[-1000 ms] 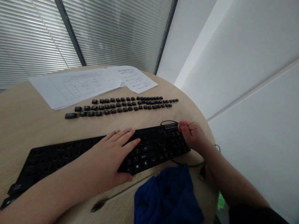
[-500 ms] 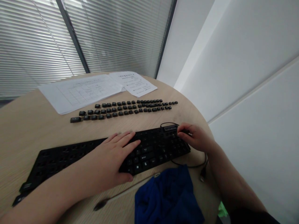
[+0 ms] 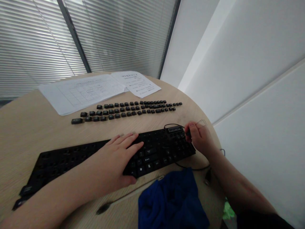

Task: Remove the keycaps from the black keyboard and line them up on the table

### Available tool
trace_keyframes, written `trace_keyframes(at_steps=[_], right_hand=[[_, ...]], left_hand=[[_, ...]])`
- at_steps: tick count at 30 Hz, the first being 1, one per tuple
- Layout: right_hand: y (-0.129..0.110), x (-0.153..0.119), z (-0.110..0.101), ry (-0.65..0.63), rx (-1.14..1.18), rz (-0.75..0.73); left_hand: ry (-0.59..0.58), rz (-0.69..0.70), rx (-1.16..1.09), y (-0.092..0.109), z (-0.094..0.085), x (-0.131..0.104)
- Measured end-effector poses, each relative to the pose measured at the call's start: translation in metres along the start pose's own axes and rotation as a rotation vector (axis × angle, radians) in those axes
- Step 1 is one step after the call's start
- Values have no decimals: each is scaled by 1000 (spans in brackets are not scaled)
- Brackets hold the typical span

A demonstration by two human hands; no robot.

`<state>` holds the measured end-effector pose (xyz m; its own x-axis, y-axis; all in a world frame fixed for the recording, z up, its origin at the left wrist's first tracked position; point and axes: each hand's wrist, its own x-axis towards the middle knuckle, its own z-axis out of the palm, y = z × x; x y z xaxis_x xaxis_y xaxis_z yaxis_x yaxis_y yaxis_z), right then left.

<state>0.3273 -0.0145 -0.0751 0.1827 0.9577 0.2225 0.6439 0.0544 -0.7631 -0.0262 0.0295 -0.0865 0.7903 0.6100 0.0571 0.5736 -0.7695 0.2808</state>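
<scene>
A black keyboard (image 3: 164,144) lies across the table, and the left part shows sockets without keycaps. My left hand (image 3: 121,156) rests flat over its middle, fingers spread and thumb near the front edge. At the keyboard's right end, my right hand (image 3: 196,136) is closed around a wire keycap puller (image 3: 202,122); its thin wire loop sticks out above the hand, and most of the handle is hidden by the fingers. Behind the keyboard, loose black keycaps (image 3: 116,111) stand in three rows.
Printed papers (image 3: 95,90) lie at the back of the round wooden table (image 3: 28,127). In front of the keyboard are a thin brush (image 3: 105,206) and a crumpled blue cloth (image 3: 171,200). A black cable (image 3: 195,169) with a plug (image 3: 207,178) curls at the right.
My right hand has turned and shifted slightly right, bringing the puller's wire loop into view above it. My left hand stays in place on the keyboard.
</scene>
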Motion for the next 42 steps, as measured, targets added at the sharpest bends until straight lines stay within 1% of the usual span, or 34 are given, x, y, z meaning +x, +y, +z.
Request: trace_keyframes(at_steps=[2, 4, 8, 10, 12, 14, 16, 19, 21, 23, 25, 27, 30, 32, 34, 36, 38, 40, 42], right_hand=[[0, -1, 1, 0, 2, -4], [-1, -2, 1, 6, -37, -53], [-4, -4, 1, 37, -113, -129], [-5, -4, 2, 53, -69, -107], [-8, -3, 2, 105, 36, -53], [-13, -2, 0, 185, 131, -15], [-17, -1, -4, 268, 195, -7], [-22, -2, -7, 315, 272, -27], [-21, -3, -6, 280, 316, -71], [-18, -6, -3, 211, 346, -139], [-14, -9, -2, 117, 363, -215], [-12, -14, -1, 25, 398, -302], [-15, -22, -1, -97, 515, -419], [-22, -27, 0, -183, 594, -452], [-31, -30, 1, -277, 635, -476], [-38, -32, 2, -364, 633, -529], [-43, -33, 4, -422, 606, -593], [-45, -34, 6, -453, 584, -642], [-45, -34, 8, -474, 575, -671]], left_hand=[[-13, -10, 7, 1, -2, 1], [-31, -21, 12, 3, -5, 3], [-108, -57, 11, 12, -18, 6], [-169, -84, 18, 18, -25, 8], [-205, -107, 21, 22, -30, 10], [-201, -112, 9, 24, -32, 11], [-165, -101, -14, 23, -31, 11], [-131, -82, -31, 19, -26, 9], [-127, -80, -16, 17, -23, 8], [-129, -77, -9, 17, -24, 7], [-125, -82, -34, 18, -28, 7], [-84, -95, -93, 23, -36, 8], [48, -97, -256, 37, -49, 11], [96, -112, -421, 49, -55, 13], [123, -157, -630, 60, -56, 14], [110, -204, -829, 68, -52, 15], [76, -238, -949, 71, -47, 17], [48, -239, -995, 71, -42, 19], [27, -212, -999, 69, -40, 20]])
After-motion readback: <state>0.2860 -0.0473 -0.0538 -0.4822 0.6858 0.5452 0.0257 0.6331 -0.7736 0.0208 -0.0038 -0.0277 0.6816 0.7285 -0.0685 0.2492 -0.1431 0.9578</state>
